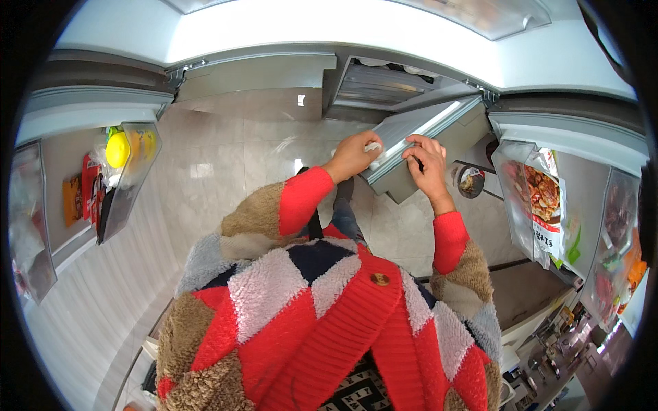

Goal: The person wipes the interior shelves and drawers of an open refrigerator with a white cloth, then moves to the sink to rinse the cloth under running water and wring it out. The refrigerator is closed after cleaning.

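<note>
A lower refrigerator door (437, 138) stands ajar in front of me, below the bright open upper compartment. My left hand (357, 151) holds a crumpled white cloth or tissue (373, 148) against the inner side near the door's free end. My right hand (427, 162) rests on the top edge of the same door, its fingers bent over the grey rubber seal (398, 167); I see nothing held in it. Behind the door, the lower compartment (383, 85) shows clear drawer fronts.
Upper doors stand wide open on both sides, with packets in the left clear door bin (128, 180) and the right clear door bin (522, 195). A round container (470, 182) is beyond my right hand. A cluttered counter (555, 359) lies at lower right.
</note>
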### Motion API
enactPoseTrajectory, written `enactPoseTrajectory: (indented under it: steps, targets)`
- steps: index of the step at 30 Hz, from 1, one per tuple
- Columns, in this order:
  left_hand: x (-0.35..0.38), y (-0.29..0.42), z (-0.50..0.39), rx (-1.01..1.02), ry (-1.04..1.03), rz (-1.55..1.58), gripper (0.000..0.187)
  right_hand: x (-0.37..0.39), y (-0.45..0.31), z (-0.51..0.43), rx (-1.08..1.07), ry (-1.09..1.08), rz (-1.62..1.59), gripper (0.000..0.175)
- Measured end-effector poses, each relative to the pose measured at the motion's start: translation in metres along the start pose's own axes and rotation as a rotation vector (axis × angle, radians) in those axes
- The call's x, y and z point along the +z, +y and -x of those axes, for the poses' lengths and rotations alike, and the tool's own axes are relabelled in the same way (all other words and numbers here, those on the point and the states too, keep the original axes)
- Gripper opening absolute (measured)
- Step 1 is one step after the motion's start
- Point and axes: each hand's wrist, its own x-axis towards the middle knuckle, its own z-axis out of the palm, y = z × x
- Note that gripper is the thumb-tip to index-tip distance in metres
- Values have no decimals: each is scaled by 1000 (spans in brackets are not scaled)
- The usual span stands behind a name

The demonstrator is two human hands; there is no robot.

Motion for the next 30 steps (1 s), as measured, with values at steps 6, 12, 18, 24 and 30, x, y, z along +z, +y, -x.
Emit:
enactPoseTrajectory:
  steps: [6,12,18,24,30]
  targets:
    - [17,15,-8,240,93,65,22,3,2,-1,-25,25,18,10]
    - [15,23,4,466,-61,-478,31,6,0,-3,-1,38,31,9]
    - [2,25,13,590,-167,-702,34,4,-1,-1,-17,58,38,8]
    - [-5,23,27,675,-187,-854,38,4,0,1,-5,58,40,8]
    - [-18,20,32,794,-151,-939,47,0,0,3,-26,41,35,9]
